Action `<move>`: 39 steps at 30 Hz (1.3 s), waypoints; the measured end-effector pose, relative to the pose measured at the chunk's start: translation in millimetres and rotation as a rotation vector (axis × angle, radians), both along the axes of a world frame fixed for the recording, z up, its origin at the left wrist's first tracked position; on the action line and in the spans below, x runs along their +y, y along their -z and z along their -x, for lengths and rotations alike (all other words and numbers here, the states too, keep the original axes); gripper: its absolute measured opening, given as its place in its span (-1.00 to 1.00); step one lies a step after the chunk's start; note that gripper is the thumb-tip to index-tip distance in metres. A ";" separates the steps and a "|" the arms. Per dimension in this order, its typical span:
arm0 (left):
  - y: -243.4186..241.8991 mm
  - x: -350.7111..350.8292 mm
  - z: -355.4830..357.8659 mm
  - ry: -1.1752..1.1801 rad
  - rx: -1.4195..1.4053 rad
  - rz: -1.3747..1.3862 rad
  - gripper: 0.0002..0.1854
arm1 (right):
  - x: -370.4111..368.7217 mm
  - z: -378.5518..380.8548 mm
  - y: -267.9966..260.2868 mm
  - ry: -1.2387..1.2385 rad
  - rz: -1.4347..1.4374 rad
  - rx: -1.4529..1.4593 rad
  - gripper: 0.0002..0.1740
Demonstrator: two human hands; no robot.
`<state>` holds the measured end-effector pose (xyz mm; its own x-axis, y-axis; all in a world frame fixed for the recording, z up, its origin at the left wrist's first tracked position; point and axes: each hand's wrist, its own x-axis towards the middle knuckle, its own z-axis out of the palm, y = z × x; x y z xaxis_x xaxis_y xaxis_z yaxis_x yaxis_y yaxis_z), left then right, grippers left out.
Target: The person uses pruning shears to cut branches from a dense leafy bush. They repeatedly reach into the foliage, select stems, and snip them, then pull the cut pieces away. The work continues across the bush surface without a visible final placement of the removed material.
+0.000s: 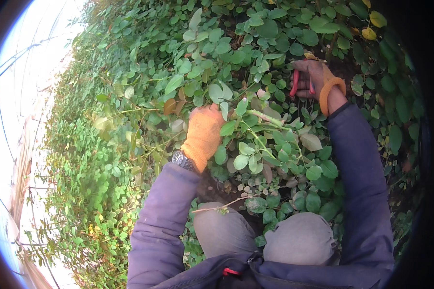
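My left hand (207, 124), in an orange knit glove, is closed around a leafy stem (222, 96) in the middle of the bushes. Leaves cover most of its fingertips. A thick green stem (266, 117) slants down to the right from beside that hand. Farther right, my right hand (309, 77) grips red-handled pruning shears (295, 83). Its fingers wrap the handles; foliage and the hand hide the blades. An orange knit cuff (331, 94) is rolled at the right wrist, leaving these fingers bare.
Dense rose-like bushes (148, 54) surround both arms. My knees (220, 227) are bent below the hands, with a thin dry twig (224, 206) across the left one. Wires (16, 59) and pale sheeting (21, 169) run along the left side.
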<state>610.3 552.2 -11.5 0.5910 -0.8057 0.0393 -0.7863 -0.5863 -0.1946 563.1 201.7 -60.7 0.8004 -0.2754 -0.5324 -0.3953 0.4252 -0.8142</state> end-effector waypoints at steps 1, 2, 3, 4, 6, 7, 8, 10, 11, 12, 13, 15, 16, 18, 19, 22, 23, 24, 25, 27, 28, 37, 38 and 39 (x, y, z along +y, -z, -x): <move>-0.8 -0.1 0.6 0.000 0.007 -0.001 -0.70 | -0.8 -3.6 2.6 0.019 -0.020 0.017 -0.74; -1.5 -0.8 0.5 -0.008 0.008 0.012 -0.71 | -0.7 -7.9 5.7 0.028 -0.033 0.012 -0.75; -2.3 -0.7 0.9 -0.021 0.009 0.023 -0.72 | -0.4 -12.0 9.1 0.029 -0.060 -0.012 -0.76; -2.4 -1.7 0.6 -0.075 0.024 -0.050 -0.73 | 2.4 -14.6 13.2 0.082 -0.079 -0.023 -0.80; -2.6 -0.6 0.9 -0.009 -0.010 -0.130 -0.71 | 4.9 -15.5 18.2 0.062 0.008 -0.107 -0.81; -3.0 2.1 1.8 0.013 -0.034 -0.174 -0.70 | 6.4 -14.2 19.3 0.069 0.079 -0.101 -0.82; -2.2 3.6 1.5 -0.070 -0.006 -0.227 -0.67 | 10.1 -7.7 20.7 0.135 -0.044 -0.166 -0.84; -1.8 12.4 5.6 -0.060 -0.047 -0.093 -0.67 | 12.8 14.0 19.5 0.184 -0.079 -0.187 -0.85; -1.5 17.8 8.8 -0.049 -0.078 -0.014 -0.67 | 15.6 25.2 18.0 0.198 -0.083 -0.224 -0.85; -1.7 24.1 11.5 -0.016 -0.081 0.030 -0.68 | 16.8 37.8 16.1 0.165 -0.108 -0.234 -0.74; -1.8 30.2 14.5 0.017 -0.080 0.071 -0.69 | 19.5 49.0 15.1 0.124 -0.165 -0.243 -0.68; 1.5 38.1 20.7 -0.008 -0.006 0.109 -0.72 | 23.2 73.1 14.6 0.056 -0.268 -0.262 -0.55; 4.2 39.4 22.1 -0.066 0.058 0.111 -0.73 | 22.7 78.1 14.6 0.012 -0.287 -0.232 -0.40; 10.2 40.4 24.5 -0.165 0.069 0.219 -0.76 | 23.0 81.6 16.7 -0.075 -0.280 -0.273 -0.41; 13.4 40.2 24.9 -0.154 0.056 0.249 -0.76 | 22.1 80.1 17.6 -0.105 -0.277 -0.291 -0.42; 23.2 41.1 25.1 -0.180 0.096 0.281 -0.76 | 19.4 67.7 20.3 -0.146 -0.275 -0.244 -0.44; 25.6 43.2 25.0 -0.183 0.115 0.266 -0.76 | 18.6 62.7 20.4 -0.158 -0.295 -0.228 -0.45; 29.2 44.8 24.2 -0.211 0.124 0.268 -0.76 | 17.7 57.9 20.3 -0.123 -0.340 -0.190 -0.50; 31.9 47.1 23.1 -0.213 0.154 0.282 -0.76 | 16.6 53.2 20.1 -0.128 -0.354 -0.222 -0.52; 38.6 49.4 18.8 -0.268 0.229 0.362 -0.76 | 13.6 44.0 20.8 -0.118 -0.350 -0.255 -0.56; 40.6 51.0 16.8 -0.254 0.207 0.335 -0.77 | 14.4 38.0 22.8 -0.105 -0.376 -0.266 -0.62; 26.0 41.8 22.2 -0.211 0.110 0.199 -0.80 | 30.0 27.2 39.4 -0.055 -0.321 -0.215 -0.72; 22.5 41.8 26.1 -0.158 0.080 0.181 -0.77 | 32.9 28.3 35.4 -0.007 -0.265 -0.147 -0.73; 19.7 41.7 28.6 -0.081 0.011 0.181 -0.74 | 35.7 30.5 30.6 -0.085 -0.181 -0.212 -0.74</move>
